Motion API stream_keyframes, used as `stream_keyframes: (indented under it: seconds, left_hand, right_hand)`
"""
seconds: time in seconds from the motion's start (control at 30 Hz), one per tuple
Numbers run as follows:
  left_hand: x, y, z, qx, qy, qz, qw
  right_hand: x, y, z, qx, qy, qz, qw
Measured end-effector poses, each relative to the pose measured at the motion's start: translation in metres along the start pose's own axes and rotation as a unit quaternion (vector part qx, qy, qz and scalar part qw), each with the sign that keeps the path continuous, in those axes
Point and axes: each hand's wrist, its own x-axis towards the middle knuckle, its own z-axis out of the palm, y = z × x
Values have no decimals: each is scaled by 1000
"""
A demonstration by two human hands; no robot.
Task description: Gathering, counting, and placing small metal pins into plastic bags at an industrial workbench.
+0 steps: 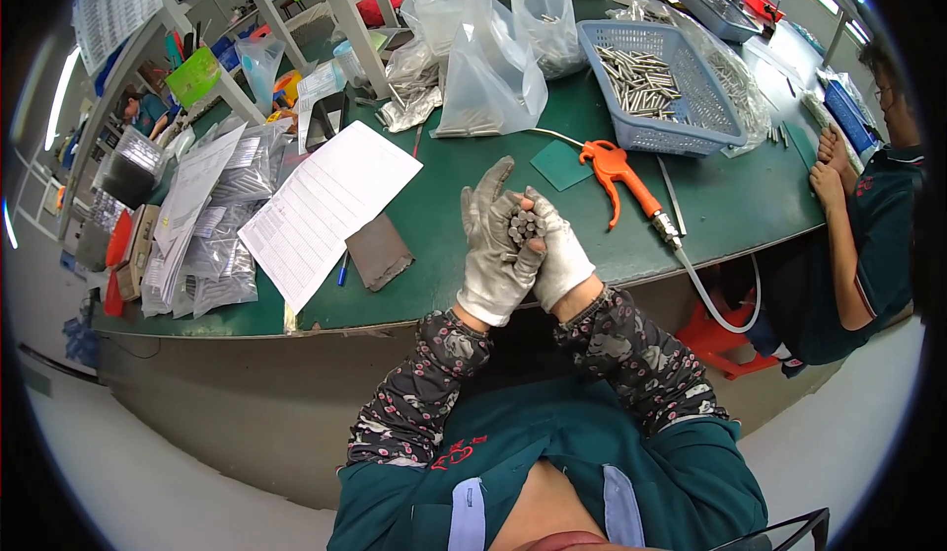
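In front of my chest, just above the table edge, a bundle of short metal pins [525,226] is held with its round ends facing up. My left hand [489,250], in a grey-stained white glove, cups the bundle from the left, some fingers stretched away and the thumb across its near side. My right hand [564,253], also gloved but with bare fingertips, closes round it from the right. Beyond my hands stands a light blue plastic basket [681,139] with many similar metal pins [637,82] in it.
An orange air gun [619,171] with a hose lies right of my hands by a small green sheet [562,164]. Left are paper sheets [330,206], a brown block [379,252], a blue pen [342,270] and bagged parts [225,275]. Plastic bags [488,87] stand behind. A co-worker [868,206] sits right.
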Motion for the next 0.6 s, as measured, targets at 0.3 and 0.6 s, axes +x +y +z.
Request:
stream_keyframes:
  seconds: [0.3,0.6]
  left_hand:
    - [13,2,-10,180,34,124,975]
    - [3,-1,-11,114,98,82,985]
  right_hand:
    - [0,-5,5,13,14,1,1000]
    - [19,-8,5,-101,82,-138,982]
